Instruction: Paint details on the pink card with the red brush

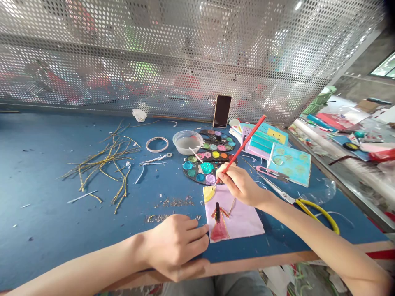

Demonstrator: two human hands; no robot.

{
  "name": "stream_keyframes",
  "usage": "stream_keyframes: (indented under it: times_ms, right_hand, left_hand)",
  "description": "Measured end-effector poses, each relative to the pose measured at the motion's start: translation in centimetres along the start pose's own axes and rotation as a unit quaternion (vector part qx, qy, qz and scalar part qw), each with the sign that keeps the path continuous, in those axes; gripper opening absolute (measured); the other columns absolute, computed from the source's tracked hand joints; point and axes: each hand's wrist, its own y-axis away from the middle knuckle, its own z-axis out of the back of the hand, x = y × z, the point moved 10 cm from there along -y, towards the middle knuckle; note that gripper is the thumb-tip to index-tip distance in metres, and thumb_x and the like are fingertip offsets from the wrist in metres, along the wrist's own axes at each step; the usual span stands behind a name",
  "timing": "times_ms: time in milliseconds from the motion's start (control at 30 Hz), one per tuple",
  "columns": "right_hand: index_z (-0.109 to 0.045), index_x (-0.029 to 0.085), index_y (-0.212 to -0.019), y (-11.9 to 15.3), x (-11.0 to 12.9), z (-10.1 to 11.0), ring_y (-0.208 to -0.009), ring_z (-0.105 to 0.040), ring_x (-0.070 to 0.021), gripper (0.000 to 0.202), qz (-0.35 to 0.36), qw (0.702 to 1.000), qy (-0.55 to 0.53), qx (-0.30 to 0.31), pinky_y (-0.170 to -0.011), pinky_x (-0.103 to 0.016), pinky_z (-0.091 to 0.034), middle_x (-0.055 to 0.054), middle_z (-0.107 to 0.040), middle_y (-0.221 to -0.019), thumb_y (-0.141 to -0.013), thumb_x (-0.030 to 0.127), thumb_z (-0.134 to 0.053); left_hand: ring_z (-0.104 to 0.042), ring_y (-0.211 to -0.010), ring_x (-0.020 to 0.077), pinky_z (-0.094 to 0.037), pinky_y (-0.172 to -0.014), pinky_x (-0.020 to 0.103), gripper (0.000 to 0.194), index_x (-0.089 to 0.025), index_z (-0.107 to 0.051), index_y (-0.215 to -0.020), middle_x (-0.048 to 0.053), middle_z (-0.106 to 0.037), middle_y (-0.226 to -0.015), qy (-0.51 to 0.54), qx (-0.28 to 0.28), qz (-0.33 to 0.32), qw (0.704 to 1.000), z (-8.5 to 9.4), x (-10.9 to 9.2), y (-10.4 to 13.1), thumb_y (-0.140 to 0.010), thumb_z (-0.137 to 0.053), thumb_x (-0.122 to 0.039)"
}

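On the blue bench [46, 164]: your lilac painted square [243, 222] lay flat near the front edge, just below the nearer palette [197, 169], and carried a figure in a red dress [219, 231] and a yellow patch [208, 193] at its far left corner.
Right hand [239, 185]: closed on the red paintbrush [243, 145], gripping it low, with the shaft slanting up to the right and the tip at the yellow patch.
Left hand [177, 246]: loosely open, fingers bent, nothing seen in it; your fingertips were at the square's left edge, but whether they pressed on it could not be told.
Brush control: that low grip suited a small corner; short, light strokes along the yellow's curved edge seemed the surest way to a clean border.
Steadying: a gentle press on the left margin looked best for stopping any slide, with your fingers clear of the red dress.
Wrist: your painting hand hung over the top edge, so keeping its heel lifted seemed wise in case anything was wet.
Bowl [183, 151]: it stood just beyond the nearer palette.
Scissors [290, 199]: they lay beside your right forearm, so elbow movement there called for care.
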Motion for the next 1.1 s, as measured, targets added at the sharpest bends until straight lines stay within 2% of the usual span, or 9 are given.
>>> stream_keyframes:
  times_ms: [267, 433, 633, 867, 1100]
  right_hand:
    - [-0.050, 0.022, -0.091, -0.1, -0.3, 0.4, -0.078, -0.052, -0.0143, 0.017, -0.010, 1.000, 0.002, -0.011, -0.073, -0.031, -0.044, -0.003, -0.056, -0.084, -0.101, 0.026, -0.036]
    - [-0.049, 0.022, -0.089, -0.1, 0.0, 0.1, -0.078, -0.051, -0.0144, 0.019, -0.004, 1.000, -0.002, 0.004, -0.074, -0.031, -0.043, -0.003, -0.056, -0.084, -0.101, 0.025, -0.035]
    - [-0.049, 0.021, -0.090, -0.4, 0.0, 1.3, -0.075, -0.053, -0.0141, 0.022, -0.025, 0.999, -0.024, -0.021, -0.074, -0.031, -0.044, -0.003, -0.056, -0.083, -0.101, 0.028, -0.032]
    - [-0.049, 0.021, -0.090, -0.4, -1.1, 0.8, -0.069, -0.049, -0.0138, 0.027, -0.074, 0.997, -0.035, 0.006, -0.069, -0.031, -0.041, -0.002, -0.052, -0.079, -0.102, 0.033, -0.028]
    - [-0.048, 0.021, -0.089, -0.4, -1.1, 0.8, -0.069, -0.046, -0.0143, 0.028, -0.074, 0.997, -0.037, 0.010, -0.071, -0.031, -0.039, -0.001, -0.050, -0.080, -0.102, 0.034, -0.027]
  left_hand:
    - [-0.048, -0.049, 0.0155, -0.034, -0.038, 0.033, 0.028, -0.011, -0.065, -0.086, 0.011, -0.073, -0.087, 0.000, 0.001, 0.000, 1.000, 0.0, -0.1, 0.1, -0.083, -0.051, -0.035]
    - [-0.049, -0.049, 0.0152, -0.034, -0.038, 0.033, 0.029, -0.012, -0.065, -0.085, 0.011, -0.073, -0.088, -0.007, 0.004, 0.001, 1.000, -0.1, 0.0, 0.2, -0.084, -0.050, -0.035]
    - [-0.048, -0.049, 0.0158, -0.034, -0.038, 0.033, 0.028, -0.010, -0.065, -0.086, 0.011, -0.073, -0.088, 0.004, 0.005, 0.000, 1.000, -0.2, -0.1, 0.3, -0.083, -0.052, -0.035]
    - [-0.049, -0.049, 0.0157, -0.034, -0.038, 0.033, 0.029, -0.010, -0.065, -0.087, 0.011, -0.073, -0.088, 0.000, -0.001, 0.001, 1.000, 0.1, 0.0, 0.1, -0.083, -0.052, -0.035]
    - [-0.049, -0.049, 0.0149, -0.034, -0.039, 0.033, 0.028, -0.011, -0.065, -0.087, 0.011, -0.073, -0.087, -0.004, 0.003, 0.000, 1.000, -0.1, 0.0, 0.1, -0.085, -0.048, -0.035]
